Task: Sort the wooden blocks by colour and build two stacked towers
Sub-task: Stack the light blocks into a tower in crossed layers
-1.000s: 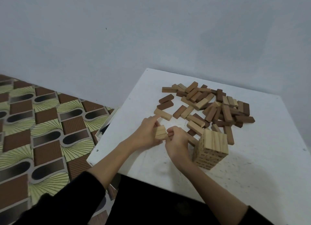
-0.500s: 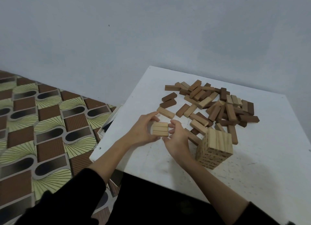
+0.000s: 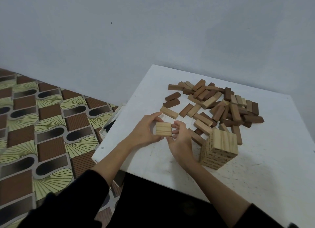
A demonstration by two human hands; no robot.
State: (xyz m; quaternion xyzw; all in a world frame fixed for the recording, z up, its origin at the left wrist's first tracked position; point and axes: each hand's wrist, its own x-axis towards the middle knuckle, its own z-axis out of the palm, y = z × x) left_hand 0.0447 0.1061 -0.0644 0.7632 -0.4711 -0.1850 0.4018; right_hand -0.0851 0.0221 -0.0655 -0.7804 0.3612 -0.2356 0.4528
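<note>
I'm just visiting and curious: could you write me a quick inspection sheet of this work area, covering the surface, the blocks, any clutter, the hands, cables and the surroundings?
Surface: white table, scuffed and speckled.
Job's things: light wood tower standing near the right forearm; mixed pile of light and dark blocks loose behind it; no dark tower seen.
Held set: small row of light blocks pressed together between both hands, above the table.
Clutter: white box edge beside the table's left side, contents unclear.
Hands: left hand and right hand both gripping the held row.
Cables: nothing seen.
Surroundings: plain grey-blue wall; patterned brown and green floor.
</note>
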